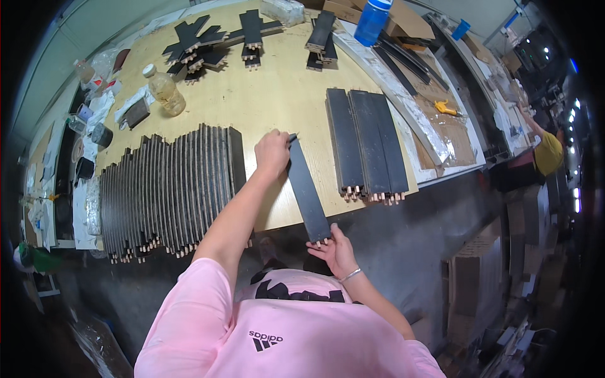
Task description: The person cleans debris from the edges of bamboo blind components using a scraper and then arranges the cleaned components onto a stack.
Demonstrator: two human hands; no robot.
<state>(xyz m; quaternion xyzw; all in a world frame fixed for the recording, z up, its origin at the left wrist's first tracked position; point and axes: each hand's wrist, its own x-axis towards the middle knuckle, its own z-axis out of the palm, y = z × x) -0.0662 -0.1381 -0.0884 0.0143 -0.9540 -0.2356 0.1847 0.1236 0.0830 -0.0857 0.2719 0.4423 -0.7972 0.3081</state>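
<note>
A long black panel (307, 188) with wooden dowels at its near end lies across the front edge of the wooden table (277, 101). My left hand (272, 154) grips its far end, and my right hand (334, 252) holds its near end just off the table edge. To the left, a long row of similar black panels (170, 189) stands on edge. On the right, a flat stack of black panels (367, 143) lies with dowels pointing toward me.
Smaller black pieces (208, 45) are piled at the table's back. A plastic bottle (165, 91) stands at the left, a blue bottle (372, 20) at the back. A side bench (441, 107) with strips, tape and a yellow tool is at right. Another person (547, 151) works far right.
</note>
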